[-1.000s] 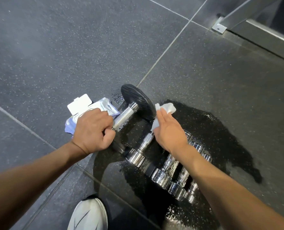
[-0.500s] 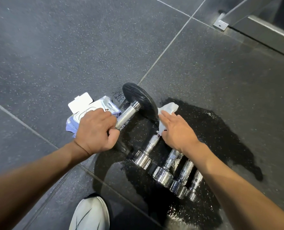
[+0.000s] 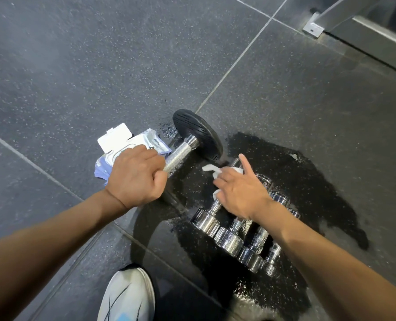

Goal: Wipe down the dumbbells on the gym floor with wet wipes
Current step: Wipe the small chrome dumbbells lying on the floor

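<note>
Dark speckled rubber floor (image 3: 100,66), tiled, pale seams running diagonally. Nearest, at the lower edge: toe of a white shoe (image 3: 127,295) with dark streaks. Just beyond, right of centre: wide wet patch (image 3: 308,181), glossy black, spreading over more than one tile. Within the patch: row of chrome dumbbells (image 3: 229,242), lying side by side, close-packed. Over the handle of the leftmost: right hand (image 3: 241,193), fingers curled round a crumpled white wet wipe (image 3: 212,169) and pressing it to the chrome, index finger stretched forward. Beside it, to the left: left hand (image 3: 135,179), closed in a fist round the knurled steel handle of a black-plated dumbbell (image 3: 199,135), far plate on edge at the patch's rim, near plate mostly hidden below the fist. Behind the left hand, partly covered by it: wet-wipe pack (image 3: 123,147), white and lilac, lid flap open. Farthest, upper right corner: grey metal frame foot (image 3: 312,28), flat on the floor.
</note>
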